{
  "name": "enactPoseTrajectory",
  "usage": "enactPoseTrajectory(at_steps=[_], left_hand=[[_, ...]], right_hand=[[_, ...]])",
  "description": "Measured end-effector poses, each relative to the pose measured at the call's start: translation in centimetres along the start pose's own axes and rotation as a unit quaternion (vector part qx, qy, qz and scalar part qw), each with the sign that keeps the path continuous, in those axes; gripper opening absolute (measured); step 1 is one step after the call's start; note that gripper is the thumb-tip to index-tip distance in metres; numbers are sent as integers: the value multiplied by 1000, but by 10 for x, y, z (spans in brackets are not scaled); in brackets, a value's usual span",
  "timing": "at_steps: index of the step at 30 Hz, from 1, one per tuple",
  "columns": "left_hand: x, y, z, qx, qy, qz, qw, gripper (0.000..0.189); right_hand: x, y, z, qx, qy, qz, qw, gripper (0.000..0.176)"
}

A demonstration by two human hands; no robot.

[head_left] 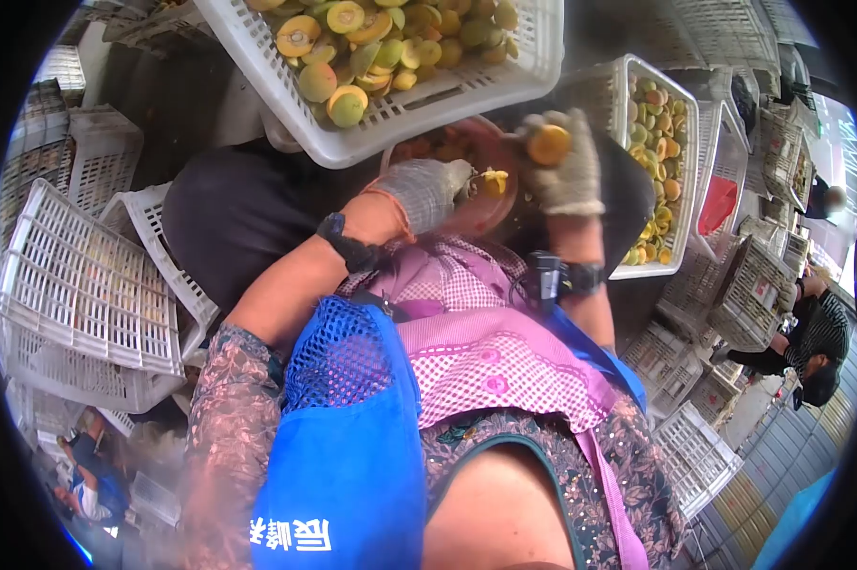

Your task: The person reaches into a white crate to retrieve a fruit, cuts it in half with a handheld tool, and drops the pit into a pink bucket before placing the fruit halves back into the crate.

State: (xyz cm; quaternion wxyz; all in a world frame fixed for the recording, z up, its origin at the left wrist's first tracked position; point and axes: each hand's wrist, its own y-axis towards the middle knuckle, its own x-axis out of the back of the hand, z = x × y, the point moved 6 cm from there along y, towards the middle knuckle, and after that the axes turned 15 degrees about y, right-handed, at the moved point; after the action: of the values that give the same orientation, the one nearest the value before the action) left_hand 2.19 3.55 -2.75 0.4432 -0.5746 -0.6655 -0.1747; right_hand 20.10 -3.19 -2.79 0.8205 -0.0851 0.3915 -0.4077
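Note:
My left hand (419, 193), in a pale glove, is closed in front of the lap. A small tool seems to stick out of its fingers, but its shape does not show clearly. A yellow bit of fruit (496, 181) is at the tool's tip. My right hand (573, 176), also gloved and a little blurred, grips a peach half (549, 145) with its orange cut face showing. Under both hands, between the knees, is a reddish basin (490, 214) with scraps in it. Beyond the hands, a white crate (371, 142) holds many cut yellow-green peaches (348, 103).
To the right stands another white crate (691, 180) of cut peaches, beside one with a red item (723, 204). Empty-looking white crates (86, 280) are stacked at left. A person (813, 342) bends among crates at far right; another person (96, 480) is at lower left.

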Motion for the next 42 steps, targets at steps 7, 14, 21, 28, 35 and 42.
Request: enactPoseTrajectory(at_steps=[7, 14, 21, 28, 35, 42], left_hand=[[55, -13, -7, 40, -41, -140, 988, 21], [37, -30, 14, 68, 16, 157, 985, 24], [65, -34, 44, 107, -7, 173, 979, 26], [29, 9, 75, 177, -199, -222, 938, 32], [4, 11, 30, 163, -125, -130, 970, 31], [-9, 16, 36, 140, -134, -163, 967, 27]], right_hand=[[-32, -34, 219, 391, -733, -178, 527, 19], [-122, 62, -17, 93, -498, 228, 832, 31], [-137, 97, -96, 195, -639, 328, 668, 39], [-114, 12, -55, -45, -315, 335, 887, 41], [-95, -16, -46, 131, -428, 288, 847, 40], [-72, -1, -73, -94, -101, 117, 983, 40]])
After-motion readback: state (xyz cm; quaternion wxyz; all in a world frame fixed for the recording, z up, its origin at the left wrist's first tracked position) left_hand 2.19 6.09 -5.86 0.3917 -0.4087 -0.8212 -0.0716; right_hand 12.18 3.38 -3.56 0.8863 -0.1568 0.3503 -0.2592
